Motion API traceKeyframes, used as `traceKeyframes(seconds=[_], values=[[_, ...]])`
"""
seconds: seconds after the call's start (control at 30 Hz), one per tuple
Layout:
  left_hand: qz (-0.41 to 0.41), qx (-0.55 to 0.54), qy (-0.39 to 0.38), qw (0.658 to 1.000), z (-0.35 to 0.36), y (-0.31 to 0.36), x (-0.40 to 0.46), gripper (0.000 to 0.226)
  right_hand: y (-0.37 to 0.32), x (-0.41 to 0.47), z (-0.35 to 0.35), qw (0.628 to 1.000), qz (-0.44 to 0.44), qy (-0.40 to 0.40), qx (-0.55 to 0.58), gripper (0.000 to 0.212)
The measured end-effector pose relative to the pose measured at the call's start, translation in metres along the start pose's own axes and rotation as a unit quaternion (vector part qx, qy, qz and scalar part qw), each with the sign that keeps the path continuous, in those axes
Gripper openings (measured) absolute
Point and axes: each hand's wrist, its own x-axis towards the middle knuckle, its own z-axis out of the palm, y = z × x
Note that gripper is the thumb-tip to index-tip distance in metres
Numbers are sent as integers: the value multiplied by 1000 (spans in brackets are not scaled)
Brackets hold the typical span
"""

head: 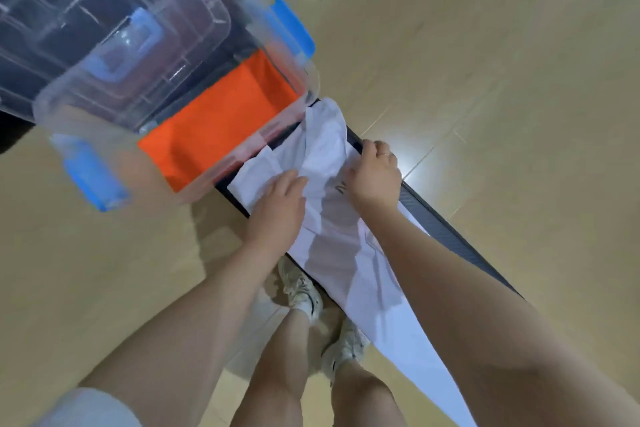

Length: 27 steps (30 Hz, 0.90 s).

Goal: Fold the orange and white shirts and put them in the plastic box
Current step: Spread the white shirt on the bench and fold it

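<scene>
The white shirt (332, 239) lies stretched along a narrow dark table (446, 222), its far end bunched beside the clear plastic box (221, 163). The orange shirt (221, 121) lies folded inside that box. My left hand (277, 208) rests flat on the white shirt's left part with fingers extended. My right hand (375, 173) curls its fingers round the shirt's cloth at the table's right edge.
The box has blue latches (294, 28) and stands at the table's far end. More clear plastic containers (86, 3) sit stacked behind it at the upper left. Wooden floor (502, 62) surrounds the table. My legs and pale shoes (304, 291) are below the table.
</scene>
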Motion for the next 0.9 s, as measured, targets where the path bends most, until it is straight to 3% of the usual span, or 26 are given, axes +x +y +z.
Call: traceKeyframes(seconds=[0.1,0.33,0.43,0.53,0.63,0.7,0.77,0.83,0.9], values=[[8,-9,3,1000,0,6,27,38,3,16,6,997,64,4,-31,48],[-65,18,-38,997,-9,23,60,44,2,28,6,999,-18,-24,25,35],[-105,-112,-12,988,-16,38,70,32,-6,11,8,996,-75,3,-44,27],[-202,-324,28,924,-21,51,71,30,-14,-11,11,979,-178,29,-100,37],[-259,-311,56,913,-21,53,73,41,-13,-28,20,966,-246,-40,-69,42],[-273,-270,75,920,-20,51,78,36,-7,-33,16,964,-262,-2,-40,22],[-286,-251,94,920,-18,51,86,22,4,-31,12,968,-246,51,8,22],[-302,-256,109,912,-18,53,90,22,11,-28,7,981,-177,64,57,26],[-313,-315,116,888,-18,54,88,22,13,-20,1,984,-82,12,158,21]])
